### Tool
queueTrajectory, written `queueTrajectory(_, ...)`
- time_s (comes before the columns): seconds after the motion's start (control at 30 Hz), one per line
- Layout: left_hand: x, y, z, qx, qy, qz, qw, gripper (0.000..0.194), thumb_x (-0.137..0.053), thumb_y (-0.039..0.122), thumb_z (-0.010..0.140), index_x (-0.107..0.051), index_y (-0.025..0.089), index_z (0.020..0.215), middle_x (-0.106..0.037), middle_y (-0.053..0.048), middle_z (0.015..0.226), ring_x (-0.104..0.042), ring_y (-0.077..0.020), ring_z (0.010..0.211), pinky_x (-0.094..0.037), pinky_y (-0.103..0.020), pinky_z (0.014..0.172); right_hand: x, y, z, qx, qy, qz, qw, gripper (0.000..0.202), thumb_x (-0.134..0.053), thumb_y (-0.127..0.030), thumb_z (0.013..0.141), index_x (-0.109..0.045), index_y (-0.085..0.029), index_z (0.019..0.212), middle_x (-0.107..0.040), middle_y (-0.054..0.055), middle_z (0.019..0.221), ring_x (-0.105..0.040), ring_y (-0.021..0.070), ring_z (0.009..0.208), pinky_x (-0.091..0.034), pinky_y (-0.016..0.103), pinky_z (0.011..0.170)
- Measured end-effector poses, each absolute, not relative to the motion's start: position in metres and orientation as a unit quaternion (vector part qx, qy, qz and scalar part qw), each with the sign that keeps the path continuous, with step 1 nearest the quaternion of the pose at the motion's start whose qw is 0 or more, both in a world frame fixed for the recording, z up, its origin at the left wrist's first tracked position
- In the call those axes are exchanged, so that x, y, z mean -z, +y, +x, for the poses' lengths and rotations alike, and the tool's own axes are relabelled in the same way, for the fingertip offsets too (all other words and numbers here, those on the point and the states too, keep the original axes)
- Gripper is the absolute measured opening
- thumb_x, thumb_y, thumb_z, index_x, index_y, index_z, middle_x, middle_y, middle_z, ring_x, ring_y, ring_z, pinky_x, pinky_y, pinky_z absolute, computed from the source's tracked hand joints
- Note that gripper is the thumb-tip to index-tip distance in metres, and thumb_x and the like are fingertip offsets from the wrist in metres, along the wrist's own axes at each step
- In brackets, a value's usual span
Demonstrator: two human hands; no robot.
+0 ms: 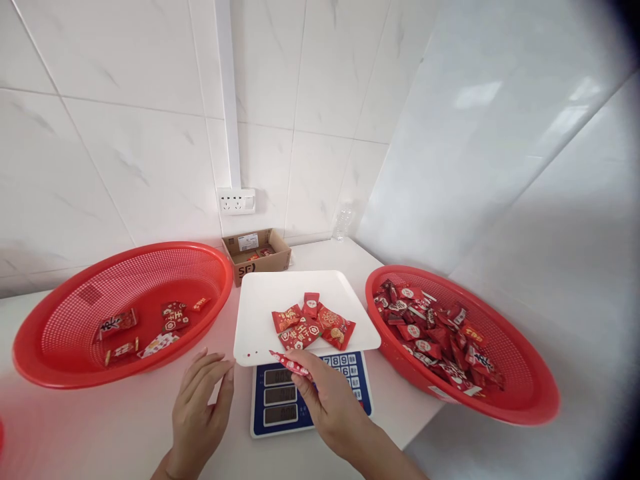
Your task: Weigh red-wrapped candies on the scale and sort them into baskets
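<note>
Right hand (325,392) pinches a red packet (291,365) just by the white tray (267,293); I note my left hand (203,403), thumb and fingers apart, near a red basket (55,333).

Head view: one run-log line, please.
right hand: pinching red packet | left hand: open, holding nothing | white tray: on scale, bearing other packets

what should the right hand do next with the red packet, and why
Probably lower the red packet onto the white tray: the right hand holds it at the tray's near edge, and other packets already lie there.
</note>
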State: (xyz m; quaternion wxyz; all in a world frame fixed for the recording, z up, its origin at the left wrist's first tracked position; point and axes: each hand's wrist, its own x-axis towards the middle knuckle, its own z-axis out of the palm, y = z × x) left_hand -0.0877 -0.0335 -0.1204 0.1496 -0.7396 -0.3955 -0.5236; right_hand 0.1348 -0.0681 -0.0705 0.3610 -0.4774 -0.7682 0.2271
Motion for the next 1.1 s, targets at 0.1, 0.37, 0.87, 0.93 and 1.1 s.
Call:
queueTrajectory(0.1,0.121,-0.033,-0.088,0.521,-0.393,-0.741,0.156,0.016,-0.055,0.007,0.081,-0.06,0.018,0.092,-0.068,-0.006,0.08,-0.064,-0.0195,0.084,-0.051,-0.04,0.087,0.071,-0.068,0.135,-0.229,-0.76,-0.493,0.357,0.032,-0.037,-0.03,0.094,-0.052,-0.024,0.121,-0.066,0.006,0.113,-0.062,0.0179,0.102,-0.05,0.029,0.086)
queueTrajectory(0.37,0.123,-0.033,-0.088,0.524,-0.389,-0.742,0.15,0.016,-0.056,0.005,0.08,-0.061,0.016,0.091,-0.068,-0.007,0.08,-0.064,-0.02,0.085,-0.051,-0.039,0.088,0.075,-0.071,0.138,-0.218,-0.745,-0.523,0.353,0.034,-0.038,-0.032,0.093,-0.053,-0.023,0.123,-0.066,0.007,0.117,-0.061,0.0191,0.106,-0.05,0.031,0.089)
queueTrajectory(0.87,0.122,-0.034,-0.088,0.519,-0.392,-0.746,0.147,0.017,-0.055,0.006,0.081,-0.061,0.017,0.092,-0.068,-0.006,0.079,-0.064,-0.0205,0.086,-0.052,-0.041,0.087,0.072,-0.076,0.153,-0.223,-0.709,-0.558,0.369,0.034,-0.037,-0.034,0.094,-0.053,-0.023,0.122,-0.066,0.008,0.116,-0.064,0.019,0.102,-0.052,0.031,0.086)
queueTrajectory(0.93,0.121,-0.034,-0.088,0.517,-0.393,-0.746,0.147,0.016,-0.055,0.007,0.082,-0.061,0.018,0.091,-0.068,-0.005,0.078,-0.065,-0.0201,0.084,-0.052,-0.04,0.087,0.071,-0.078,0.156,-0.219,-0.702,-0.567,0.371,0.034,-0.038,-0.035,0.093,-0.053,-0.024,0.121,-0.067,0.008,0.115,-0.064,0.0195,0.102,-0.052,0.032,0.085)
queueTrajectory(1.1,0.12,-0.033,-0.086,0.515,-0.389,-0.749,0.148,0.016,-0.055,0.006,0.082,-0.061,0.017,0.092,-0.069,-0.006,0.079,-0.064,-0.0201,0.085,-0.052,-0.04,0.087,0.072,-0.076,0.152,-0.242,-0.712,-0.549,0.366,0.035,-0.039,-0.035,0.093,-0.053,-0.024,0.123,-0.066,0.008,0.116,-0.062,0.0196,0.105,-0.05,0.032,0.088)
